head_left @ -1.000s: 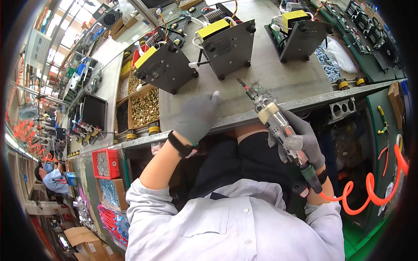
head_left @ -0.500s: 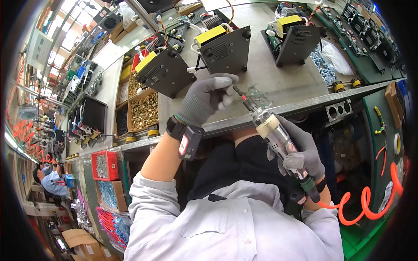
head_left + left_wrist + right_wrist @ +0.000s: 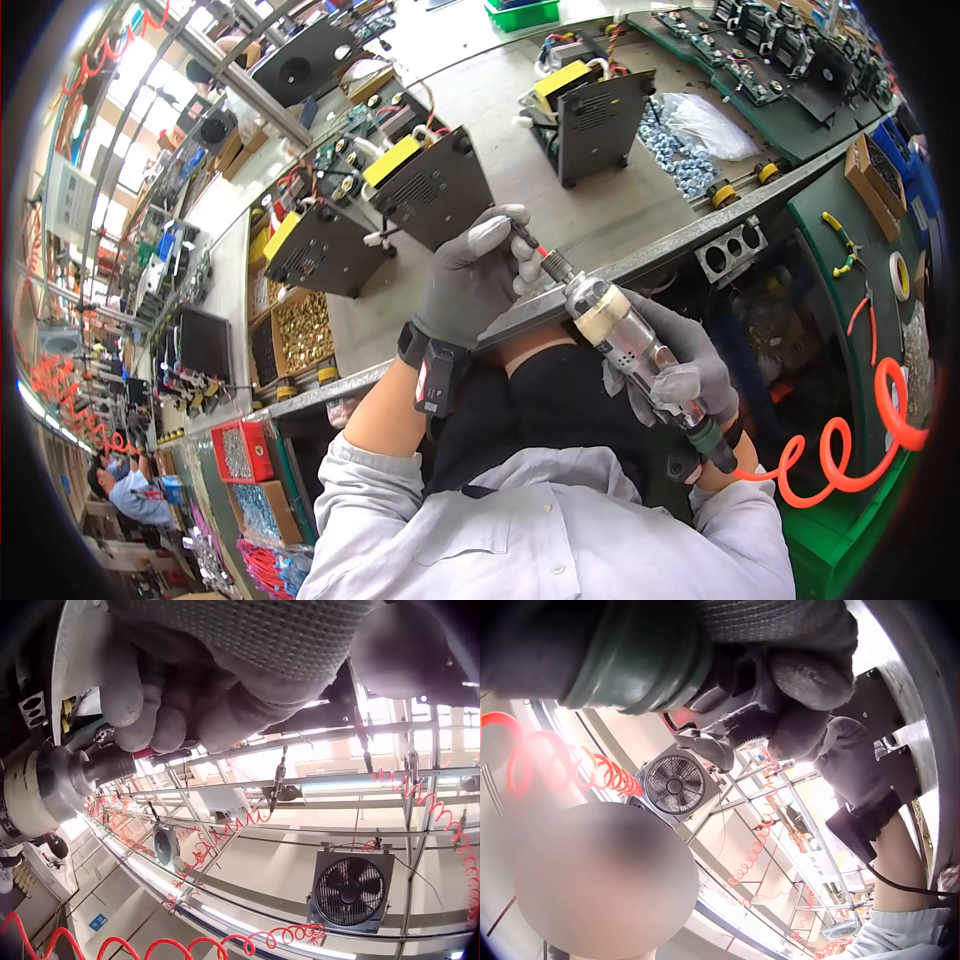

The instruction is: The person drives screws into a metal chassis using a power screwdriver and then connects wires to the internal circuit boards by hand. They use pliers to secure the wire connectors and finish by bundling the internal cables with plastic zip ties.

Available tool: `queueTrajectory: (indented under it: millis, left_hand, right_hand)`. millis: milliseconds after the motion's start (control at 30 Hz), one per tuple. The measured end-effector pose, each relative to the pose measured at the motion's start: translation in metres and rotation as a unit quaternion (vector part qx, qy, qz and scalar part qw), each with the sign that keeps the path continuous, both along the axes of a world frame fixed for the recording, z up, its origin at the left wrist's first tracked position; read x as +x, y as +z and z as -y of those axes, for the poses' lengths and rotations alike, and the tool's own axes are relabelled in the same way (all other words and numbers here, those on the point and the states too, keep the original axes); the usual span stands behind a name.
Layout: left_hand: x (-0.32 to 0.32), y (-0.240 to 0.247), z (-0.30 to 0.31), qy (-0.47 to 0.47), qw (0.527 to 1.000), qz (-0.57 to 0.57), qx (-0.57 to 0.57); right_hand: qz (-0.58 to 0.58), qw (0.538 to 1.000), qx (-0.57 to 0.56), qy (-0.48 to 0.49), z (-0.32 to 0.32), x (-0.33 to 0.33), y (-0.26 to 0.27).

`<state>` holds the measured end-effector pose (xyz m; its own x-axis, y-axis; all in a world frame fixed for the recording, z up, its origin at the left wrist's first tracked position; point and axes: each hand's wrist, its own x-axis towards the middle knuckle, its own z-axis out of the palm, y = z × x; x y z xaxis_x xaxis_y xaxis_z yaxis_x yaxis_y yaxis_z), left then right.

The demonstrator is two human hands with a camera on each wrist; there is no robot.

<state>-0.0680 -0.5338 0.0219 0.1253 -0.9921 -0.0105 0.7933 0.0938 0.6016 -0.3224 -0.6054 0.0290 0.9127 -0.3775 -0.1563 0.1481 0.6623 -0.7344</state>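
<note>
One driver [image 3: 625, 338], right hand [image 3: 692, 348] gloved, fingers wrapped round it, one bit [image 3: 542, 251], left hand [image 3: 462, 282] gloved, fingers pinching it, one coiled hose [image 3: 907, 435] attached.

Three dark metal units [image 3: 440, 190] are held up by the gray bench [image 3: 600, 215]: one left of the left hand [image 3: 465, 285], one just past it, one to its right. Gold bits [image 3: 305, 330] are seen left of that hand; blue bits [image 3: 680, 160] and a white bag [image 3: 712, 125], far right.

There's your red bin [image 3: 263, 452] at lower left, yellow pliers [image 3: 847, 240] at far right, white plastic bag [image 3: 710, 128] upper right!
</note>
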Motion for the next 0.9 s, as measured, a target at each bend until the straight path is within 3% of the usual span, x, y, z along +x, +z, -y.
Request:
queueTrajectory:
  millis: [100, 267, 533, 733, 800, 833, 900]
  left_hand:
    - [-0.002, 0.003, 0.013, 0.021, 0.997, 0.071, 0.024]
    - [-0.019, 0.020, 0.028, 0.028, 0.994, 0.081, 0.063]
    - [-0.034, 0.022, 0.046, 0.026, 0.997, 0.067, 0.030]
    - [-0.031, 0.046, 0.053, -0.006, 0.963, 0.237, 0.128]
    - [-0.035, 0.064, 0.053, 0.018, 0.840, 0.526, 0.134]
    - [-0.029, 0.058, 0.057, 0.112, 0.744, 0.652, 0.094]
    - [-0.007, 0.063, 0.070, 0.249, 0.433, 0.866, -0.015]
  right_hand:
    - [-0.020, 1.000, -0.014, -0.008, 0.008, -0.006, 0.006]
    - [-0.052, 0.994, -0.098, -0.011, 0.023, -0.019, 0.010]
    - [-0.044, 0.993, -0.101, -0.049, 0.032, -0.027, 0.008]
    - [-0.041, 0.990, -0.116, -0.073, 0.044, -0.029, 0.003]
    - [-0.036, 0.991, -0.085, -0.094, 0.049, -0.029, 0.003]
    - [-0.037, 0.987, -0.105, -0.114, 0.051, -0.027, 0.000]
    - [-0.032, 0.986, -0.110, -0.124, 0.061, -0.023, -0.008]
